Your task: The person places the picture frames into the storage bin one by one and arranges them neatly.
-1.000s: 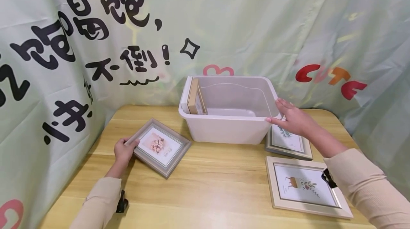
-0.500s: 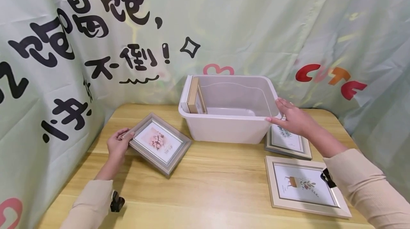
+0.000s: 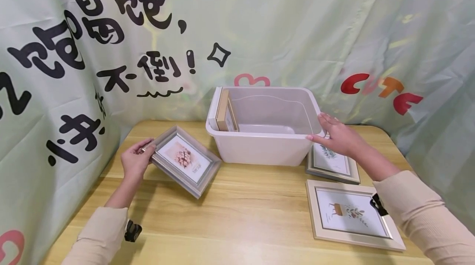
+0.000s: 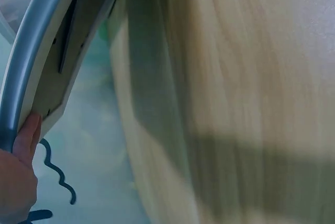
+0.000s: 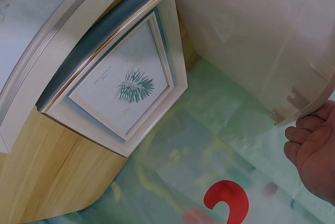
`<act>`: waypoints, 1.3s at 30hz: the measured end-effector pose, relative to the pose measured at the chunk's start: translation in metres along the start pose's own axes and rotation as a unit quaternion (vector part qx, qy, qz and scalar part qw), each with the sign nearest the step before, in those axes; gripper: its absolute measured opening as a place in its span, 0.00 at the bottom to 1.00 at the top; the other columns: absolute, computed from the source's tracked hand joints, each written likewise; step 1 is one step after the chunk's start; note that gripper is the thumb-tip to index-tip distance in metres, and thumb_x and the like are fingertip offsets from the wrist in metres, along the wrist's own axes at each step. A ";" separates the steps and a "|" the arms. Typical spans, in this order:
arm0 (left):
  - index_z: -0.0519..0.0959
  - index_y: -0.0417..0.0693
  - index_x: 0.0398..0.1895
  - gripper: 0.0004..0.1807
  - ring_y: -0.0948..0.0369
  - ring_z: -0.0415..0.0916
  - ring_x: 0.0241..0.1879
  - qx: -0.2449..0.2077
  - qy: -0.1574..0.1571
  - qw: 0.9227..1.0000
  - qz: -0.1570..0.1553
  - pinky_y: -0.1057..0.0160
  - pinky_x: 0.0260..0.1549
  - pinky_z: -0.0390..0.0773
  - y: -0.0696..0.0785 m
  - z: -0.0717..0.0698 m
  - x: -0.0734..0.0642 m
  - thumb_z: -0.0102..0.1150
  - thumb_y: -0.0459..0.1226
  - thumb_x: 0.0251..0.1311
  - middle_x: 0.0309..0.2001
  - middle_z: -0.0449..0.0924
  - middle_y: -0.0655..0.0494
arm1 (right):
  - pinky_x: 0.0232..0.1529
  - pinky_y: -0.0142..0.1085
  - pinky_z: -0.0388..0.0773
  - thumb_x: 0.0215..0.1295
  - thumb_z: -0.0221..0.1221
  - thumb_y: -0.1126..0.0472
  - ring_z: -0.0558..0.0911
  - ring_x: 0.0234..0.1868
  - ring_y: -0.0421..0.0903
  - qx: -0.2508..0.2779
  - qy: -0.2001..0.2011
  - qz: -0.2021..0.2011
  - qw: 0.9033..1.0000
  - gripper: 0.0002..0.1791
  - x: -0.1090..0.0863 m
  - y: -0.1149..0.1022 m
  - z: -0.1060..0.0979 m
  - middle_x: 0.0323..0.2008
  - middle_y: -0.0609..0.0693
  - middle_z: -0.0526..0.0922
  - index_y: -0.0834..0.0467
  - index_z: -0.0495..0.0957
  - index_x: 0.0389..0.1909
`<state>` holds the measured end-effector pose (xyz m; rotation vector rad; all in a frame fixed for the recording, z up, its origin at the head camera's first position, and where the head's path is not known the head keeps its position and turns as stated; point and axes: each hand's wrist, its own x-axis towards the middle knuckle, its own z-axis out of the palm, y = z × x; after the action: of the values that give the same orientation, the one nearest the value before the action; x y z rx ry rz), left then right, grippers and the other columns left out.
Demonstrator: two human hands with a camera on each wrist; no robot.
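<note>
My left hand (image 3: 135, 158) pinches the left corner of a grey picture frame (image 3: 185, 162) with a pink flower print. The frame leans, its left side raised off the table and its lower corner near the wood. From the left wrist view the frame's backing (image 4: 49, 82) shows, with fingers (image 4: 29, 137) against it. To the right, my right hand (image 3: 335, 136) grips the right rim of a pale plastic bin (image 3: 261, 149), thumb at the front. In the right wrist view its fingers (image 5: 298, 135) curl at the bin's rim.
A white frame (image 3: 214, 110) and a brown wooden frame (image 3: 224, 112) stand inside the bin's left end. Right of the bin lies a leaf-print frame (image 3: 330, 160), partly under my right arm. Closer lies a larger cream frame (image 3: 311, 207). A printed curtain (image 3: 278, 30) hangs behind the table.
My left hand has shifted left and up, lifting the left side of the grey picture frame so that it tilts more. The right hand stays on the bin's rim.
</note>
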<state>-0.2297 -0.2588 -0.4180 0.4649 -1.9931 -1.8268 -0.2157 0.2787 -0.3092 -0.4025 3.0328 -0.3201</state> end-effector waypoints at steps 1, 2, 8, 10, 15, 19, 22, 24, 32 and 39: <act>0.81 0.40 0.47 0.19 0.76 0.76 0.20 0.007 0.005 1.000 0.011 0.75 0.17 0.77 0.004 0.001 -0.002 0.65 0.33 0.50 0.23 0.80 0.77 | 0.62 0.64 0.53 0.61 0.49 0.34 0.50 0.69 0.68 0.000 0.000 0.000 1.000 0.51 0.000 0.000 0.000 0.70 0.70 0.48 0.68 0.45 0.70; 0.81 0.39 0.47 0.18 0.77 0.75 0.20 0.012 0.008 1.000 0.026 0.76 0.16 0.76 0.008 0.002 -0.005 0.65 0.33 0.49 0.21 0.79 0.79 | 0.62 0.64 0.53 0.61 0.49 0.34 0.50 0.69 0.68 0.000 0.001 0.000 1.000 0.51 0.000 0.000 0.000 0.70 0.70 0.48 0.68 0.45 0.70; 0.82 0.35 0.43 0.16 0.81 0.67 0.19 0.086 0.040 0.993 0.076 0.80 0.15 0.70 0.048 0.011 -0.035 0.63 0.31 0.49 0.22 0.73 0.86 | 0.63 0.64 0.53 0.61 0.48 0.33 0.50 0.69 0.68 0.004 -0.003 0.004 1.000 0.52 0.000 0.001 0.001 0.70 0.69 0.47 0.67 0.45 0.70; 0.83 0.36 0.40 0.14 0.82 0.65 0.19 0.103 0.050 0.987 0.109 0.81 0.14 0.67 0.049 0.012 -0.036 0.64 0.32 0.48 0.24 0.75 0.85 | 0.62 0.64 0.53 0.61 0.48 0.33 0.50 0.69 0.68 0.005 -0.003 0.007 1.000 0.52 0.000 0.001 0.001 0.70 0.69 0.47 0.67 0.45 0.70; 0.84 0.35 0.38 0.12 0.85 0.66 0.18 0.113 0.061 0.975 0.179 0.83 0.15 0.66 0.054 0.018 -0.038 0.66 0.30 0.47 0.34 0.85 0.55 | 0.62 0.65 0.52 0.60 0.48 0.32 0.49 0.69 0.68 0.007 -0.005 0.012 1.000 0.52 0.000 0.000 -0.001 0.70 0.69 0.47 0.66 0.44 0.70; 0.83 0.33 0.38 0.12 0.85 0.65 0.17 0.111 0.049 0.965 0.231 0.84 0.15 0.65 0.058 0.022 -0.041 0.65 0.29 0.47 0.37 0.82 0.35 | 0.62 0.65 0.52 0.61 0.48 0.33 0.49 0.69 0.69 0.008 -0.003 0.011 1.000 0.52 -0.001 0.000 -0.001 0.70 0.69 0.47 0.67 0.44 0.70; 0.82 0.32 0.39 0.12 0.83 0.63 0.14 0.110 0.037 0.955 0.274 0.83 0.12 0.62 0.060 0.023 -0.046 0.64 0.27 0.48 0.37 0.82 0.33 | 0.62 0.65 0.52 0.61 0.48 0.33 0.49 0.69 0.69 0.009 -0.003 0.009 1.000 0.52 -0.002 0.001 0.000 0.70 0.69 0.47 0.67 0.44 0.70; 0.82 0.31 0.38 0.12 0.83 0.63 0.14 0.112 0.031 0.946 0.304 0.83 0.12 0.62 0.060 0.023 -0.049 0.63 0.26 0.47 0.37 0.82 0.33 | 0.62 0.65 0.53 0.61 0.48 0.33 0.49 0.69 0.69 0.009 -0.002 0.006 1.000 0.52 -0.002 0.001 0.001 0.70 0.69 0.47 0.67 0.44 0.70; 0.82 0.29 0.37 0.12 0.83 0.72 0.22 0.124 0.031 0.913 0.386 0.88 0.21 0.65 0.063 0.030 -0.056 0.63 0.24 0.46 0.37 0.83 0.35 | 0.63 0.64 0.53 0.61 0.49 0.34 0.50 0.69 0.69 0.007 0.006 0.000 1.000 0.51 -0.002 0.001 0.005 0.70 0.70 0.48 0.68 0.45 0.70; 0.82 0.26 0.33 0.11 0.41 0.81 0.36 0.119 0.038 0.872 0.474 0.87 0.42 0.68 0.066 0.042 -0.059 0.62 0.21 0.41 0.34 0.81 0.32 | 0.62 0.64 0.54 0.61 0.50 0.34 0.50 0.69 0.69 0.005 0.004 0.003 1.000 0.51 -0.001 0.001 0.003 0.69 0.70 0.48 0.68 0.45 0.70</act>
<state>-0.1982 -0.1877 -0.3585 -0.3498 -1.8702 -0.9332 -0.2142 0.2789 -0.3126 -0.3922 3.0389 -0.3374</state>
